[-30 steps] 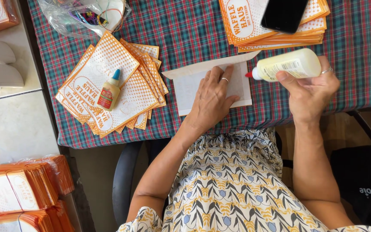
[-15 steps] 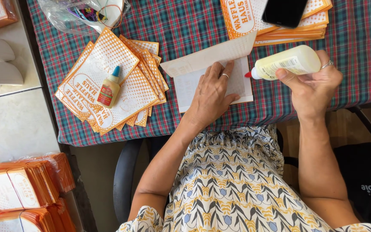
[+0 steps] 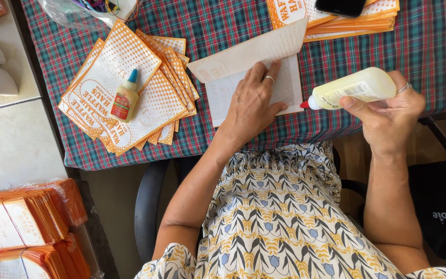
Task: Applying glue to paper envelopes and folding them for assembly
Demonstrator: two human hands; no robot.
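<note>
My left hand (image 3: pixel 254 103) lies flat on a white paper sheet (image 3: pixel 291 87) on the plaid tablecloth, pressing it down; a ring is on one finger. The sheet's top flap (image 3: pixel 243 54) is folded up and open. My right hand (image 3: pixel 391 111) grips a pale yellow glue bottle (image 3: pixel 354 89) held sideways. Its red nozzle (image 3: pixel 303 105) points left and touches the right edge of the sheet.
A fan of orange-and-white printed paper bags (image 3: pixel 114 98) lies at left with a small glue bottle (image 3: pixel 124 98) on top. Another bag stack (image 3: pixel 352 20) with a black phone (image 3: pixel 339 6) sits at the back. More orange bags (image 3: pixel 21 227) are stacked lower left beyond the table edge. A clear plastic bag (image 3: pixel 78 10) is top left.
The view has shifted slightly, and the glue bottle's nozzle has come a little lower along the sheet's right edge. My left hand stays pressed on the paper.
</note>
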